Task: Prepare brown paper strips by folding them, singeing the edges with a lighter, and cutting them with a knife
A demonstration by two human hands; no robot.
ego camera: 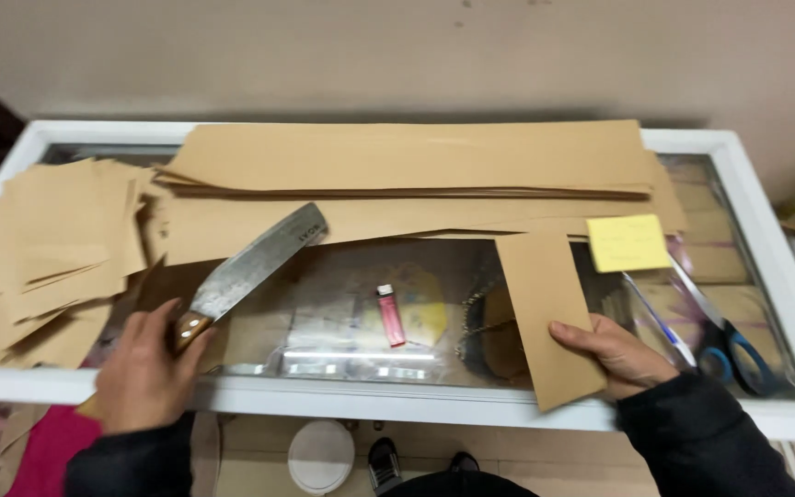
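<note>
Hands grip knife (250, 267) and brown paper strip (549, 317) near yellow note (627, 243).

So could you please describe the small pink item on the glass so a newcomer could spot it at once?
Start at the white-framed glass counter with brown paper sheets stacked along its far side. On the bare glass between the two hands lies a slim pink lighter with a metal top. It is the only pink, solid thing there; its neighbours are paper.
</note>
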